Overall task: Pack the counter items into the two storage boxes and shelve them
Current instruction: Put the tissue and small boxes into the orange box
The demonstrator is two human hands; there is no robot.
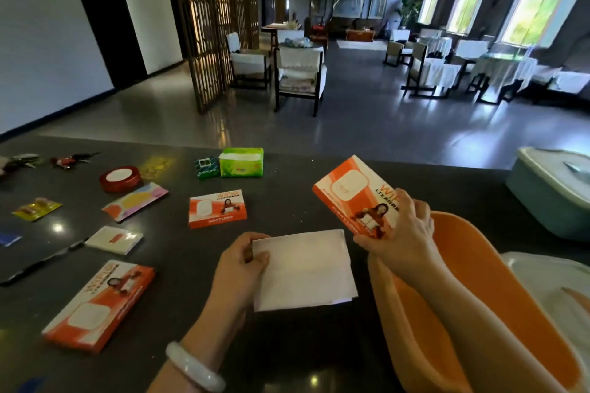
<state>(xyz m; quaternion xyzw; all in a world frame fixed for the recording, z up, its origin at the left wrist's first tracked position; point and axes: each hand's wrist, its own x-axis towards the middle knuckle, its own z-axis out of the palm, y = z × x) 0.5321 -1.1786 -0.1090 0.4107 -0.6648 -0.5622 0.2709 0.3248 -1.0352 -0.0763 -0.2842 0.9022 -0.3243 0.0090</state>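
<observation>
My right hand [404, 234] grips an orange WiFi box [354, 190] and holds it tilted above the near rim of the open orange storage box [472, 268] at the lower right. My left hand [242, 265] pinches the left edge of a white folded paper packet [306, 268] over the dark counter [287, 195]. A teal storage box with a pale lid [549, 191] sits at the far right. Two more orange WiFi boxes lie on the counter, one in the middle [217, 208] and one at the near left [99, 305].
Scattered on the counter: a green tissue pack [241, 162], small green box [207, 167], red tape roll [120, 178], pastel pouch [135, 201], yellow blister pack [36, 208], white packet [114, 239], black pen [41, 262]. A white lid [549, 284] lies beside the orange box.
</observation>
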